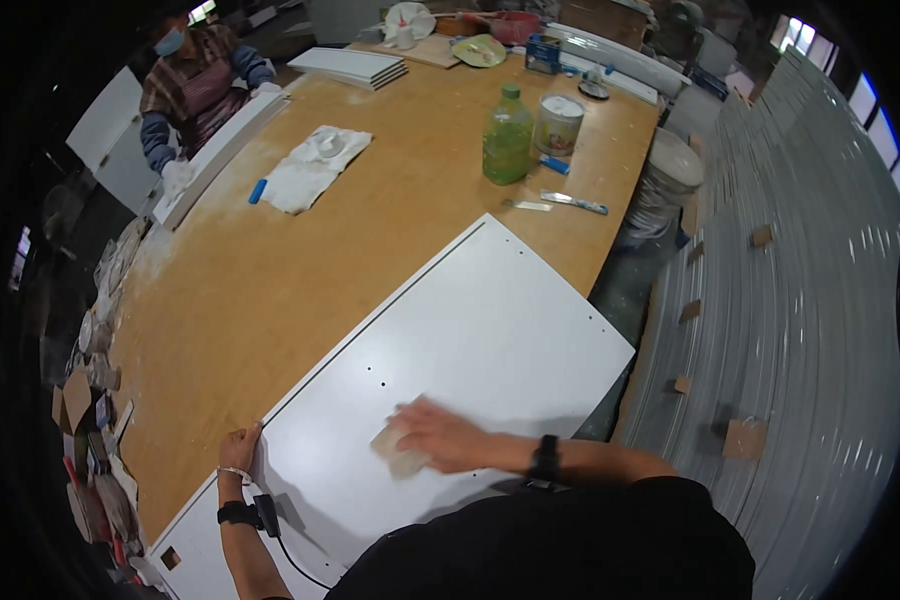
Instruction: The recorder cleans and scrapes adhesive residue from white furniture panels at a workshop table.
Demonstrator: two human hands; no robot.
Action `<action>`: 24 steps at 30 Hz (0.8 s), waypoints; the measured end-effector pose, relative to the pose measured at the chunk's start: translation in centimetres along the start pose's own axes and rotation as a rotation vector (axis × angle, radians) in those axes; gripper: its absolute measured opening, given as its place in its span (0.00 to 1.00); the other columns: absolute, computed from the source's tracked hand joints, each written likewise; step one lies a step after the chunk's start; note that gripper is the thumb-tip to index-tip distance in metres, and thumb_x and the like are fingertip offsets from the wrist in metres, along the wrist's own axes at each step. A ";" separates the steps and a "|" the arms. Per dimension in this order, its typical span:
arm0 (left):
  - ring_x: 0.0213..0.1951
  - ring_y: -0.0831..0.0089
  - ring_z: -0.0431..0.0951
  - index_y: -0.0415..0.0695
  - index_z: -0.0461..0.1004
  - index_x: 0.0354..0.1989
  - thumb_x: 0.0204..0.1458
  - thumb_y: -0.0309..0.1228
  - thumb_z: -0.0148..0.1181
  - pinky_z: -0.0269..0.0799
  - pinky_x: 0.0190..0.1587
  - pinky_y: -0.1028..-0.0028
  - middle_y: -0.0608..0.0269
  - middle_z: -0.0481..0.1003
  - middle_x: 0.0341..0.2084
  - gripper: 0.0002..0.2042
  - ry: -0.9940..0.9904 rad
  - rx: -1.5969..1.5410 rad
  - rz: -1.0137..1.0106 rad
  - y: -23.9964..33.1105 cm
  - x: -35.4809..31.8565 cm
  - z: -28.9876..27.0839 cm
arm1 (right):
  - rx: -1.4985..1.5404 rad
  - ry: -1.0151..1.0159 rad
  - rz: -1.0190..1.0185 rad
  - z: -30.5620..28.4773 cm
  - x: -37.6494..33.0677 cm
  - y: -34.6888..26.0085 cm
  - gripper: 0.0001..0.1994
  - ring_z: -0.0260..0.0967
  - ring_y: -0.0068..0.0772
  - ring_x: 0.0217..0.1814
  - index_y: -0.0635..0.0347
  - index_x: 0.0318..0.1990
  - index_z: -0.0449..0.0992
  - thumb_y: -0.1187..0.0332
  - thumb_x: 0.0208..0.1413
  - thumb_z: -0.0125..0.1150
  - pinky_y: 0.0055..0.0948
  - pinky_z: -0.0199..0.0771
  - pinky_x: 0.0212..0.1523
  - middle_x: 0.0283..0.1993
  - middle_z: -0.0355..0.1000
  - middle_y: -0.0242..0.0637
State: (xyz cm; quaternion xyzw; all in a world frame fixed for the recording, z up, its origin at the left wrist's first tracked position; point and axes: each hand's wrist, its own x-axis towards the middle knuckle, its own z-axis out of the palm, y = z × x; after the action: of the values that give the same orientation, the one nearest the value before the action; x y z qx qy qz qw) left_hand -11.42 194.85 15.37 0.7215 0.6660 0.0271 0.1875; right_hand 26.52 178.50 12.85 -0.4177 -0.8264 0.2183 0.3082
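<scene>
A large white panel (pixel 470 330) with small drilled holes lies slantwise across the near part of the table. At its left edge my left hand (pixel 240 447) is closed around the rim. Over the panel's lower middle, my right hand (pixel 440 437) presses a pale beige cloth (pixel 398 452) flat against the surface. Motion smears that hand and the cloth, so the cloth's exact kind is hard to make out. A black device with a cable (pixel 267 512) is strapped at my left wrist.
The wooden table (pixel 220 330) holds a green-liquid bottle (pixel 508 138), a tin can (pixel 559 125), a putty knife (pixel 575 203) and a white cloth (pixel 315 170). Wrapped panels (pixel 770 330) stand along the right. A masked co-worker (pixel 195 85) handles a white board (pixel 220 155) far left.
</scene>
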 end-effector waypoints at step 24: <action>0.24 0.67 0.67 0.29 0.70 0.27 0.54 0.50 0.45 0.63 0.31 0.65 0.51 0.71 0.19 0.28 -0.017 -0.173 -0.101 -3.0 -0.7 1.8 | -0.457 0.232 0.546 -5.6 -9.3 4.5 0.24 0.46 0.43 0.67 0.53 0.57 0.61 0.66 0.50 0.52 0.49 0.38 0.65 0.63 0.52 0.42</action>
State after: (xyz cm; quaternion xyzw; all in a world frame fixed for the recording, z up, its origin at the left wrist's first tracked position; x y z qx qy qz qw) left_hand -13.87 193.90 12.94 0.6683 0.6952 0.0686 0.2558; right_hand 37.13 173.89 11.02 -0.7028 -0.6713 0.0535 0.2291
